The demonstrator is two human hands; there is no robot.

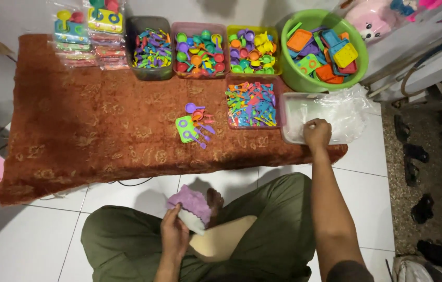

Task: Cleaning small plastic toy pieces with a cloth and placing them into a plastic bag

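The right hand (pixel 317 132) rests with curled fingers on the clear bags (pixel 330 110) in the white tray (pixel 290 137) at right of centre, while the left hand (pixel 174 233), lower centre, pinches a purple-and-white card (pixel 194 207) over the lap.

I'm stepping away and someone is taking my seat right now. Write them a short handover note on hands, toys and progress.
Left hand holds a purple-and-white item over the lap; what it is cannot be told.
Right hand reaches into the clear bag bin; grip unclear.
One small toy set lies loose on the rug.
Sorted parts fill the tubs and green basin.
Packed bags are stacked top left.
Left: the loose set is not yet bagged.
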